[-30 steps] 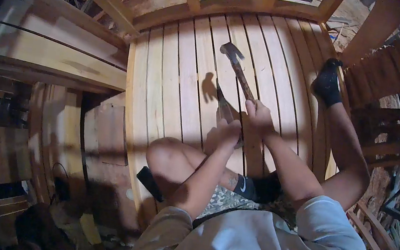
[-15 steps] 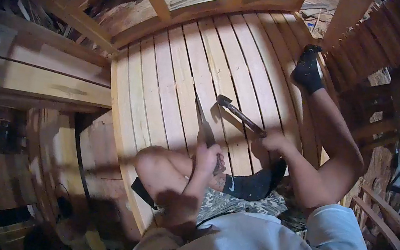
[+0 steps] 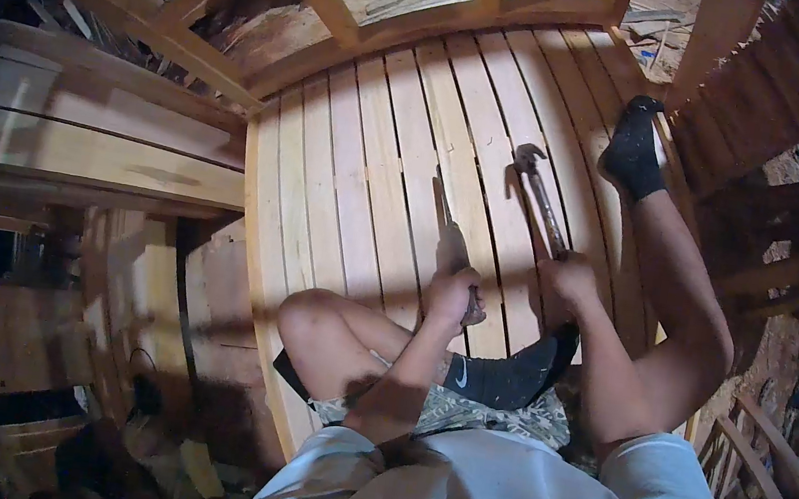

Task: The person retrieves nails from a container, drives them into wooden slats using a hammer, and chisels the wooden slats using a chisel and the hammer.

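My left hand (image 3: 452, 297) is closed round the handle of a pointed tool (image 3: 451, 241), whose narrow tip points away from me over the slatted wooden platform (image 3: 384, 136). To its right, my right hand (image 3: 570, 275) grips the lower end of a hammer (image 3: 545, 203). The hammer's head is at the far end of its handle, above the planks. The two tools are apart from each other. Whether the hammer touches the slats I cannot tell.
My legs are on the platform, one folded and one stretched to the right with a black sock (image 3: 635, 154). A wooden frame (image 3: 347, 36) edges the far side. Stacked boards (image 3: 100, 150) lie at the left, and a dark phone-like object is partly hidden by my knee.
The hammer first dropped toward the pointed tool, then moved right and away from it, its head turning outward. The camera view has also shifted.
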The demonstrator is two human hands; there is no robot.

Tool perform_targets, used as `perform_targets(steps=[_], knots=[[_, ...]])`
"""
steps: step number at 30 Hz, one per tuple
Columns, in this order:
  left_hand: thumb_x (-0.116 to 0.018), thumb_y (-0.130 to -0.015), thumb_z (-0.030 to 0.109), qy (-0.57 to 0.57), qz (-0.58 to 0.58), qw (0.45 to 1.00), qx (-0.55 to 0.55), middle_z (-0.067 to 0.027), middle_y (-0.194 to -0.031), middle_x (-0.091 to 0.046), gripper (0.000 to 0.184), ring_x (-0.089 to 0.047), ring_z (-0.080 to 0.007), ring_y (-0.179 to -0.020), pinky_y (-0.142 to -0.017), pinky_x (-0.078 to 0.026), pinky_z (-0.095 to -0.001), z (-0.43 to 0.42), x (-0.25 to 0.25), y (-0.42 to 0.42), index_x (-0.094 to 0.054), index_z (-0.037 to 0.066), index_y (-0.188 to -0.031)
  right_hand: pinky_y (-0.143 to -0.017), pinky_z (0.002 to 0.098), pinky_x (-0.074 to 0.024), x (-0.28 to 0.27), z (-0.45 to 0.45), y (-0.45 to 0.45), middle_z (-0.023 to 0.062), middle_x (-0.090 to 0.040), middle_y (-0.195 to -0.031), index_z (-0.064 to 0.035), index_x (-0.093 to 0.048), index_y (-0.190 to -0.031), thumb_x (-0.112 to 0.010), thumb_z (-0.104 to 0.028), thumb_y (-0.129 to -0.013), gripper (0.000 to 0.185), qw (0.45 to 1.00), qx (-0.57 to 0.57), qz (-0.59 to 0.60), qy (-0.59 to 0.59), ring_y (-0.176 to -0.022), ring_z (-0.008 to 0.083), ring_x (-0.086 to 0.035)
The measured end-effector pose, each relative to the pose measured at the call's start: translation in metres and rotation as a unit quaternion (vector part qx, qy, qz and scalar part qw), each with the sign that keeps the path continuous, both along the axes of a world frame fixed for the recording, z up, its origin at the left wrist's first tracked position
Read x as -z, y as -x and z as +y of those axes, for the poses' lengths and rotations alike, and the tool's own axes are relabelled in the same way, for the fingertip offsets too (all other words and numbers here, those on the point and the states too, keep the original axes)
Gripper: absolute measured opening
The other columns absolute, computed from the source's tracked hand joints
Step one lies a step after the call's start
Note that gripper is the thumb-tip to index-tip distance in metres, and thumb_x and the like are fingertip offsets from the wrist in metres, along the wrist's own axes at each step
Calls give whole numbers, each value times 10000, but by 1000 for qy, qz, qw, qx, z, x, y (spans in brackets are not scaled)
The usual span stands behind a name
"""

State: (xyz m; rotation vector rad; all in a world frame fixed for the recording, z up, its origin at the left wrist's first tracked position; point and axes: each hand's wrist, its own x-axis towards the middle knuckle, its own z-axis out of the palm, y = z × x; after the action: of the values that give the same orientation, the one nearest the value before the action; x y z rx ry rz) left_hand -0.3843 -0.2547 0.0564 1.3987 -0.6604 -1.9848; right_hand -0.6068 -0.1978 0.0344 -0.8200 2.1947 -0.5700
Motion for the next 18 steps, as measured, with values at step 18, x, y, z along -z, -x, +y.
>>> perform_targets(steps=[18], knots=[[-609,-804,188,-2,-153,986,70,-129,-771,-619,234,-625,-224,-673,-619,-495,-358,-28,16,11,-578,24,-969,-689,409,-532,-10,-10,-1,158,-722,-857,11,-700,-988,-747,-308,-786,380,993,43,-108,-27,-760,244,-693]])
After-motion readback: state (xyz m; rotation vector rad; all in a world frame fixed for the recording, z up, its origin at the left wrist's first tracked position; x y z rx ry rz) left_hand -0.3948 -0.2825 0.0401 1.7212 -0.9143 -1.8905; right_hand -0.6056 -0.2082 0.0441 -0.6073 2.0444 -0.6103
